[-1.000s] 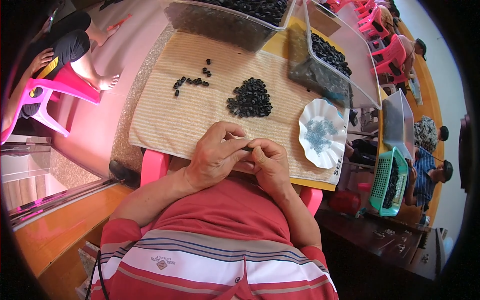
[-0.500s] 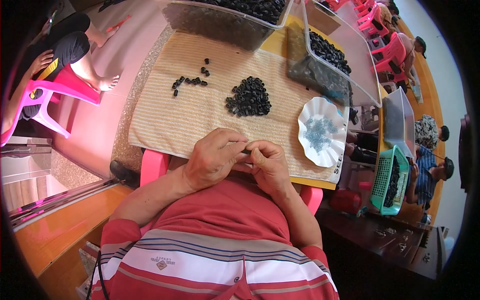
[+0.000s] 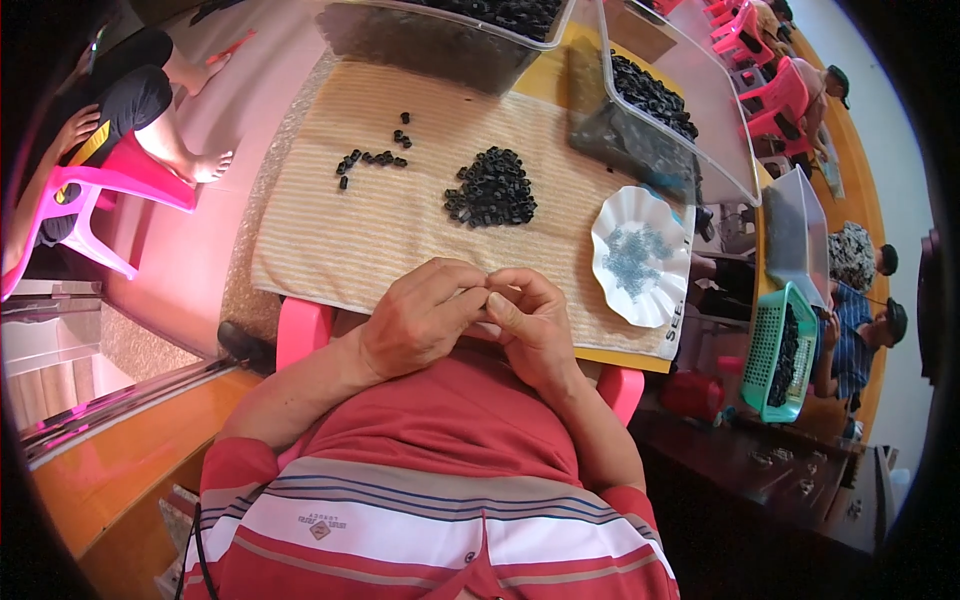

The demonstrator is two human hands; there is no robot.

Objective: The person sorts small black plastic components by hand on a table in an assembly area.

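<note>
The step in hand seems to be fine fingertip work: the left hand (image 3: 415, 315) and right hand (image 3: 532, 322) meet, thumbs and index fingers nearly closed together in a pinch. Whatever sits between them is hidden by the fingers, so I cannot tell what they hold. Straight ahead of the grip lies a pile of short black cylindrical parts (image 3: 492, 190); ahead and left, a few loose ones (image 3: 378, 157). To its right, a scalloped white dish (image 3: 640, 310) bears tiny pale-blue pieces (image 3: 636, 258), too small to make out singly. The next move probably calls for steady, aligned fingertips. Far ahead, a clear plastic tub (image 3: 430, 45) is cut off.
</note>
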